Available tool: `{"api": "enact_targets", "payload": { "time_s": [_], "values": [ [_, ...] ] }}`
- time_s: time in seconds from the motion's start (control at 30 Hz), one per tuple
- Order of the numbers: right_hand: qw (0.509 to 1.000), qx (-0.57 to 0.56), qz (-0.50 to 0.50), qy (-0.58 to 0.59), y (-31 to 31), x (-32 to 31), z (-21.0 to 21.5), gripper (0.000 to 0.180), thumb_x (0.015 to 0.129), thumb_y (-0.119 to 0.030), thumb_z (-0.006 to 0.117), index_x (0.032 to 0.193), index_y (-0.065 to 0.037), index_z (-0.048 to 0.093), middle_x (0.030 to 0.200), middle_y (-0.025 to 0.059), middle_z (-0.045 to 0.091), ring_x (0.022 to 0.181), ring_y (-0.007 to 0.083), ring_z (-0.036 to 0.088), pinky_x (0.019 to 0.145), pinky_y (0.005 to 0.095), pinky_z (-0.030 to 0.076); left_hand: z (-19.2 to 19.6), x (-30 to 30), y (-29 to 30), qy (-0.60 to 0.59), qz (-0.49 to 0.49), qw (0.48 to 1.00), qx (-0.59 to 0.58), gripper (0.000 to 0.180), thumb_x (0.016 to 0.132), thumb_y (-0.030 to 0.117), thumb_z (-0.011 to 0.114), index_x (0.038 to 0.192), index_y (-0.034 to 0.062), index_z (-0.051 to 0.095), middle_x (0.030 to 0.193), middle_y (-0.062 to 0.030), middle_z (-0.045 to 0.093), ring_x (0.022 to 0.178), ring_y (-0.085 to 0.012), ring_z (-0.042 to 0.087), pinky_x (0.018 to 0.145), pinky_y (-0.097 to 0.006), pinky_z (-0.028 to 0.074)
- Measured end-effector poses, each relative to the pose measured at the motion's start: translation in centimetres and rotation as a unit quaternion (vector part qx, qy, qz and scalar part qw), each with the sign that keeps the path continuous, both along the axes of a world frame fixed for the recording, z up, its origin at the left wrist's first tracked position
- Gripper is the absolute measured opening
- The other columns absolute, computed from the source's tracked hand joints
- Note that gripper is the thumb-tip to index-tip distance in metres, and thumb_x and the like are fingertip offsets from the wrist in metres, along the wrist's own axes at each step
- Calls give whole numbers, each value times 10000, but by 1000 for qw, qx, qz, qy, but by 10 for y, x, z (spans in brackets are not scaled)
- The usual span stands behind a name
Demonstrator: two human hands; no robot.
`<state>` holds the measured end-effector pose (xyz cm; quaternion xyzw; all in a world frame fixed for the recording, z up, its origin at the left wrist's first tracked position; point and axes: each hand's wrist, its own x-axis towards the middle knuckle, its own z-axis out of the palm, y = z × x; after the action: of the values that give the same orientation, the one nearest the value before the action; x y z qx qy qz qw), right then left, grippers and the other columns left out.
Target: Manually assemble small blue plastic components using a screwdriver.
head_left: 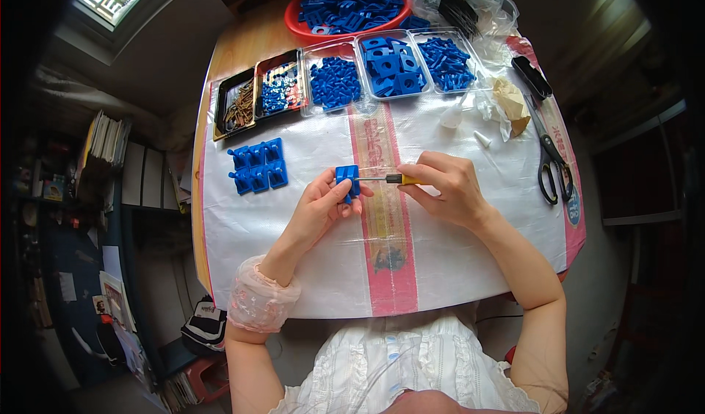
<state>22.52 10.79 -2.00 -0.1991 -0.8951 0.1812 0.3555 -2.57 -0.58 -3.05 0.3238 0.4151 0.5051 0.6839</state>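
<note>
Between the thumb and fingers of my left hand (321,207) is a small blue plastic part (346,182). My right hand (446,186) grips a screwdriver (403,180) by its yellow and black handle. The screwdriver's thin metal shaft points left, and its tip meets the right side of the blue part. Whether a screw sits at the tip is too small to tell. To the left of my left hand, several blue assembled pieces (257,166) stand close together in rows on the table cover.
Behind my hands stand a black tray of brown screws (239,107), a black tray of small metal pieces (279,89) and clear boxes of blue parts (335,82). Farther back is a red basin (295,28). Scissors (549,153), crumpled paper (512,106) and a white nozzle (482,139) lie right.
</note>
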Motion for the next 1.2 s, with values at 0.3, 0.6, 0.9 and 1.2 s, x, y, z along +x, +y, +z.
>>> {"api": "enact_targets", "payload": {
  "time_s": [0.3, 0.6, 0.9, 1.2],
  "values": [
    [1000, 9, 22, -13, -3, 1, 4, 252, 786, -152, 833, 1018, -102, 747, 743, 29, 667, 597, 203, 651, 542, 335, 499, 2, 2, -2, 8, -2, 1000, -5, 223, 1116, 203, 443, 1246, 29, 497, 1108, -136, 667, 854, -103, 634, 780, -245, 507],
    [999, -38, 18, -13, 0, -1, 2, 237, 805, -156, 824, 1023, -106, 746, 774, 39, 690, 624, 215, 667, 563, 346, 511, -2, 3, -2, 10, 5, 1000, 9, 196, 1117, 198, 437, 1216, 33, 474, 1101, -163, 666, 860, -122, 645, 790, -251, 519],
    [993, -117, 6, -18, -4, -2, 8, 259, 810, -124, 821, 1017, -65, 676, 823, 63, 713, 722, 241, 726, 622, 333, 549, -1, 4, -2, 6, 12, 1000, 8, 173, 1116, 193, 443, 1201, 43, 456, 1107, -176, 662, 856, -125, 645, 781, -247, 523],
    [991, -127, 27, 17, 3, 1, 2, 211, 793, -100, 841, 898, -45, 666, 796, 65, 650, 667, 244, 686, 600, 341, 532, 0, 3, -2, -2, 28, 1000, -1, 180, 1116, 181, 438, 1217, 34, 460, 1101, -173, 654, 864, -133, 635, 782, -255, 524]
  ]
}}
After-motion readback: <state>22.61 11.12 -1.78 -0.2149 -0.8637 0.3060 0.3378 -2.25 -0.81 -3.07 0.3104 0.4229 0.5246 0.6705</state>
